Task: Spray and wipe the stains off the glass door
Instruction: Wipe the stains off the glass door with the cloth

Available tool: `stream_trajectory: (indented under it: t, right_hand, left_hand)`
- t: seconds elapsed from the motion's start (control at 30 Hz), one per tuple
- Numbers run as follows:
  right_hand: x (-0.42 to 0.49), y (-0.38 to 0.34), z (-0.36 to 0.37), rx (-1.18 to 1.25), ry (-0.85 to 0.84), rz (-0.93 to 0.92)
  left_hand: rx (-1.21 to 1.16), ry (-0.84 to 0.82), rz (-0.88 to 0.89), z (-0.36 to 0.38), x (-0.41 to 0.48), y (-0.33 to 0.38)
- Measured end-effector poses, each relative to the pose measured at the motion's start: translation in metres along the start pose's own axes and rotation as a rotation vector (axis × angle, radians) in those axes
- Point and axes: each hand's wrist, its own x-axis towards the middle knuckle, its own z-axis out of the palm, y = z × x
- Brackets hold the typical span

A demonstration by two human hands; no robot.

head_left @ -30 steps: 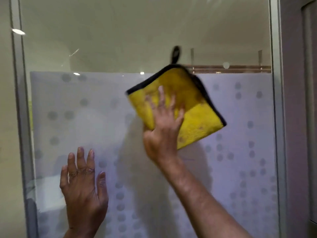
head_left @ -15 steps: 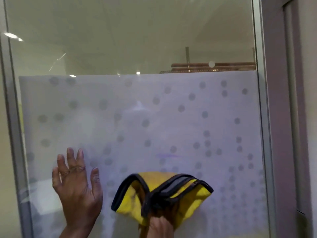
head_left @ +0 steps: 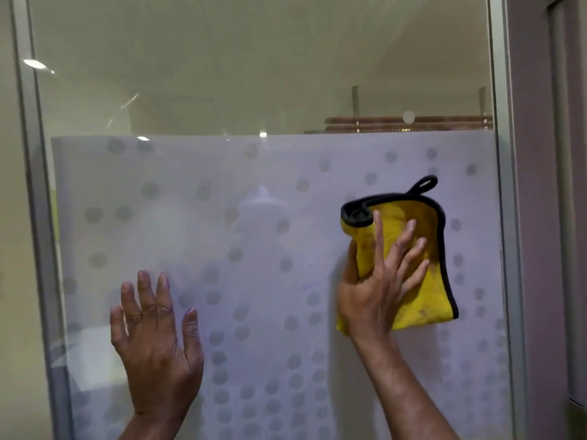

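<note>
The glass door (head_left: 254, 236) fills the view, clear at the top and frosted with grey dots below. My right hand (head_left: 378, 287) presses a yellow cloth (head_left: 422, 300) with black edging and a black loop flat against the frosted glass at the right. One top corner of the cloth is curled over. My left hand (head_left: 155, 341) lies flat on the glass at the lower left, fingers spread, holding nothing. No spray bottle is in view.
A grey metal frame (head_left: 35, 217) borders the door on the left, and another frame strip (head_left: 505, 217) on the right. A mauve wall or jamb (head_left: 540, 217) stands just right of the cloth. Wooden slats (head_left: 406, 122) show through the clear glass.
My right hand has swept the cloth from the upper middle down to the bottom, then up to the right side of the glass. My left hand has stayed on the glass.
</note>
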Motion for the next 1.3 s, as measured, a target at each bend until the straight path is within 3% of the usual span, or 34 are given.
stream_trajectory:
  t: [0.13,0.47,0.7,0.9,1.1,1.17,1.23,1.3]
  right_hand:
    - [0.045,-0.007,0.002,-0.036,0.03,-0.074]
    - [0.056,-0.07,-0.002,0.046,-0.149,-0.256]
    - [-0.011,-0.115,0.006,0.06,-0.329,-0.586]
    - [-0.101,-0.098,0.008,0.11,-0.438,-0.774]
    - [-0.155,-0.041,0.008,0.131,-0.356,-0.672]
    - [-0.161,-0.025,0.007,0.067,-0.412,-0.56]
    - [-0.165,-0.003,0.009,0.018,-0.572,-0.428]
    - [-0.168,0.017,0.016,0.019,-0.564,-0.309]
  left_hand:
    - [0.007,0.01,0.008,0.0,0.0,0.001]
    - [0.048,-0.009,0.021,0.002,-0.001,-0.003]
    - [-0.147,0.041,-0.007,-0.003,-0.001,-0.003]
    - [-0.321,0.073,-0.023,-0.008,-0.003,-0.005]
    - [-0.283,0.089,-0.042,-0.005,-0.003,-0.002]
    - [-0.23,0.081,-0.012,-0.003,-0.002,-0.004]
    - [-0.203,0.067,-0.002,-0.003,-0.002,-0.005]
    - [-0.184,0.056,0.007,-0.003,-0.003,-0.004]
